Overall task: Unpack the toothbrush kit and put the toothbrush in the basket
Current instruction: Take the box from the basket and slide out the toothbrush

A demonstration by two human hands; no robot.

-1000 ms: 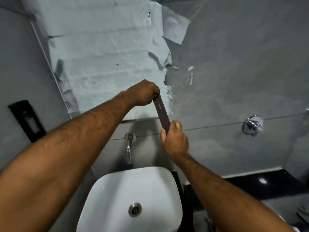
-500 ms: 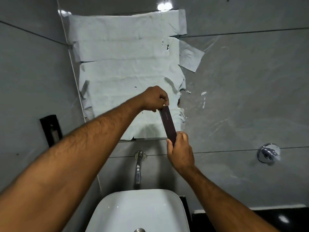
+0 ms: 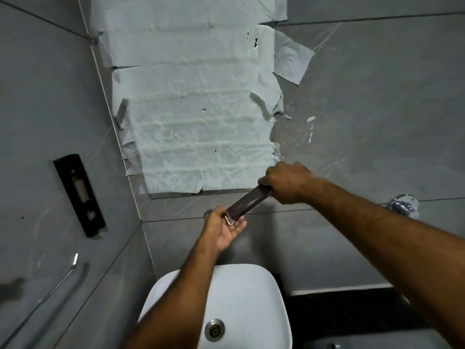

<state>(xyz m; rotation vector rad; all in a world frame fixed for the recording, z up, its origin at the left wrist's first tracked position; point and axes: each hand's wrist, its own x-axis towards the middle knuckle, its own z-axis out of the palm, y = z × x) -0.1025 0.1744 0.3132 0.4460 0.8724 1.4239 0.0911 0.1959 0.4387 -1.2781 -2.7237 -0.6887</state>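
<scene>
Head view. A slim dark toothbrush kit box [image 3: 247,203] is held slantwise in the air above a white washbasin [image 3: 264,293], in front of a grey tiled wall partly covered with pale paper sheets [image 3: 196,117]. The right hand [image 3: 289,182] is closed in a fist around the upper end of the box. The left hand [image 3: 222,225] lies loosely open under the lower end, thumb and fingertips at a pale, torn-looking flap [image 3: 229,219]; whether it truly pinches the flap cannot be told. No toothbrush and no basket are in view. Risks, as judged: with the opened end pointing down and the left grip slack, the contents may slide out past the palm and fall into the basin toward its drain [image 3: 214,329]; a hard pull may tear the flap away.
</scene>
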